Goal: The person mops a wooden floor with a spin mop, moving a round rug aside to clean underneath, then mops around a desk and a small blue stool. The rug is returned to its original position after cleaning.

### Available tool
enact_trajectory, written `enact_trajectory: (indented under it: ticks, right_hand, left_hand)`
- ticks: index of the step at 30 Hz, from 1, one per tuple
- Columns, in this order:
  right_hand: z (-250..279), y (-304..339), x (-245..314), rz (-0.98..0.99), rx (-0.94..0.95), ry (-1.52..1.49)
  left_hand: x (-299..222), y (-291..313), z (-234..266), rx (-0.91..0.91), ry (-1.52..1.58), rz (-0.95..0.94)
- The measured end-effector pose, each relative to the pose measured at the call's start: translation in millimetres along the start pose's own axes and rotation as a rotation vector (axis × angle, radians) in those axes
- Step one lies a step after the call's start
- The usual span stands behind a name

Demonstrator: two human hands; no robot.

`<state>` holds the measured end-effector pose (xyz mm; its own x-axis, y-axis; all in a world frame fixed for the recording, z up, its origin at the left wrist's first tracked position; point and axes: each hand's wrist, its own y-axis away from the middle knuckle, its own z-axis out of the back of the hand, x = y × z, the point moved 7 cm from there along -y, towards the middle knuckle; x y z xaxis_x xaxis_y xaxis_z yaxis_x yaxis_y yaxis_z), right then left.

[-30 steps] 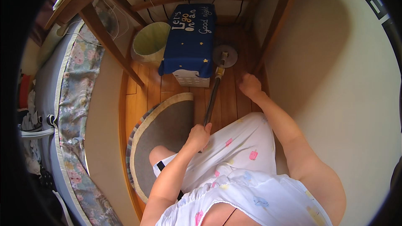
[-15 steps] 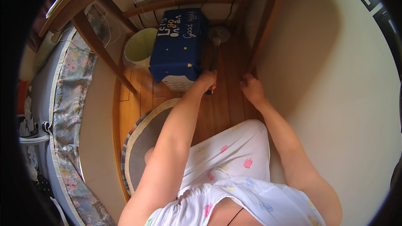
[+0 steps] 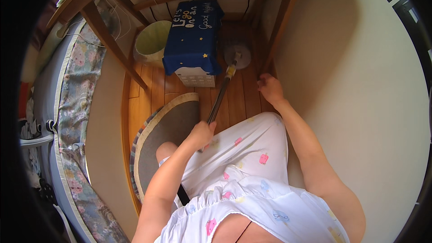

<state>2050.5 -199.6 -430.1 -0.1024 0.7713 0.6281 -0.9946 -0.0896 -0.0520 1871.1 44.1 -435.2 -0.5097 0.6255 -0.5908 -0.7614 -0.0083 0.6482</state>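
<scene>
**One-handed hold on a long tool in a narrow gap**

Your long-handled tool [image 3: 219,101] slants over the wooden floor [image 3: 238,105], its round head [image 3: 237,57] between the covered basket and the right-hand wooden leg [image 3: 282,22]. Your left hand [image 3: 200,136] is wrapped around the near end of the shaft, above your leg. Your right hand [image 3: 270,87] is well apart from it, curled low near the foot of the pale wall [image 3: 351,90] and off the tool.

With one hand so far back, the head could twist or swing sideways, since nothing steadies the shaft further along. A swing to the left could catch the hanging edge of the navy cloth [image 3: 189,58] and drag it, or nudge the white basket [image 3: 198,79] into the bin [image 3: 155,40] beside it. A swing to the right could knock the wooden leg or come near your right hand. A long push could reach the dark cables [image 3: 250,0] at the back and snag them. Pulled back hard, the butt end could jab your leg or catch in the white trousers [image 3: 252,139].

The round head is blurred, so you can't tell whether it presses on the floor or touches the cloth. Your right fingers are partly turned away; whether they hold anything or lean on the floor isn't clear. The cloth hides the basket's contents, and your left forearm and leg cover part of the folded mat [image 3: 177,117].
</scene>
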Motion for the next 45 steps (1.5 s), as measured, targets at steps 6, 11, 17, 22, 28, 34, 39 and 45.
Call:
enact_trajectory:
  ticks: [6,11,17,22,28,34,39,45]
  right_hand:
    - [11,-2,-10,-0.052,-0.016,-0.005]
    - [11,11,-9,-0.085,-0.015,-0.012]
    - [10,24,-32,-0.074,-0.013,-0.063]
    - [11,29,-31,-0.04,0.052,-0.036]
    - [5,20,-23,-0.048,0.057,0.009]
    - [-12,10,-22,0.081,0.026,0.197]
    - [-9,-32,-18,0.067,0.04,0.09]
    - [13,-82,60,-0.325,0.114,-0.378]
  left_hand:
    - [-4,6,11,0.076,-0.046,0.001]
    - [-37,-74,-3,0.16,0.051,0.131]
    - [-73,-120,2,0.045,0.154,0.004]
    - [-32,-86,17,0.082,0.063,-0.083]
    - [28,-26,35,0.056,-0.143,0.071]
    - [70,31,33,0.115,-0.167,0.092]
    - [59,61,43,0.085,-0.129,0.11]
    - [58,13,45,0.057,-0.019,0.104]
